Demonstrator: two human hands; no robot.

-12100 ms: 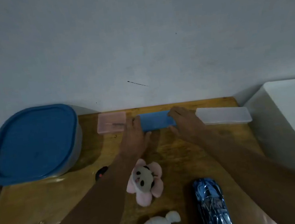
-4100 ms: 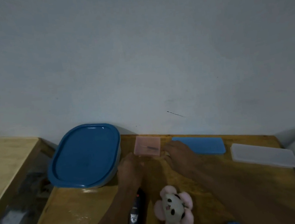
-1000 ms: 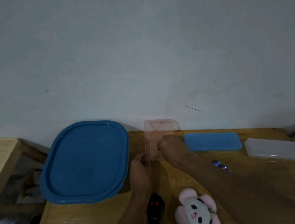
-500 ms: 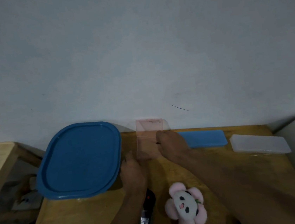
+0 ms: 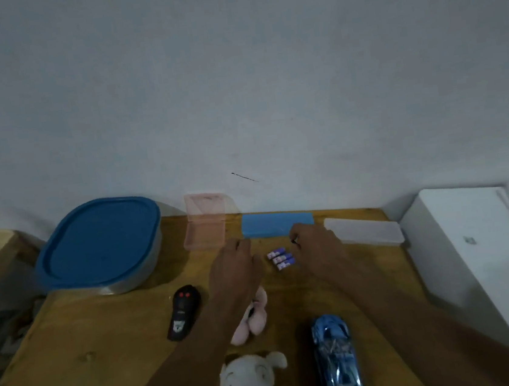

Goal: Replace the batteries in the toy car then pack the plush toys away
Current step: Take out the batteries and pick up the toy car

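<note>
The blue toy car (image 5: 337,364) lies at the table's near edge, under my right forearm. Three purple batteries (image 5: 281,258) lie side by side between my hands. My left hand (image 5: 236,268) hovers palm down just left of them and holds nothing. My right hand (image 5: 316,243) is just right of them, fingers pinched on a thin dark tool whose tip shows at the fingertips. A pink panda plush (image 5: 254,316) is partly hidden by my left forearm. A white plush (image 5: 249,383) lies at the near edge. The small pink case (image 5: 207,234) stands open against the wall.
A large container with a blue lid (image 5: 100,242) stands at the back left. A black remote control (image 5: 184,312) lies left of my left arm. A blue flat case (image 5: 277,226) and a clear case (image 5: 365,234) line the wall. A white box (image 5: 477,262) borders the table's right side.
Both hands have drawn back from the open pink case and shifted right, beside the batteries. The view has tilted down, so the car and white plush now show.
</note>
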